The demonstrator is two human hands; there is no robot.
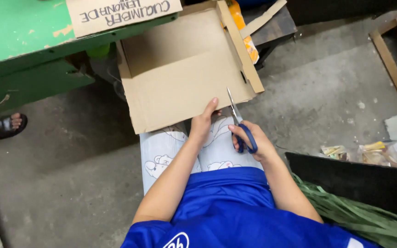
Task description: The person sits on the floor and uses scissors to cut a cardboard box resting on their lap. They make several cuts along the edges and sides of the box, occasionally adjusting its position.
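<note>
— Scissors' position?
— My right hand (253,140) grips the blue-handled scissors (239,123), blades pointing away from me, at the cardboard sheet's (180,87) near edge.
— Left hand (203,124)?
— Pressing that edge on my lap.

Bright blue short-sleeved jersey with white chest marking, pale blue cartoon-animal-printed trousers, bare forearms.
</note>
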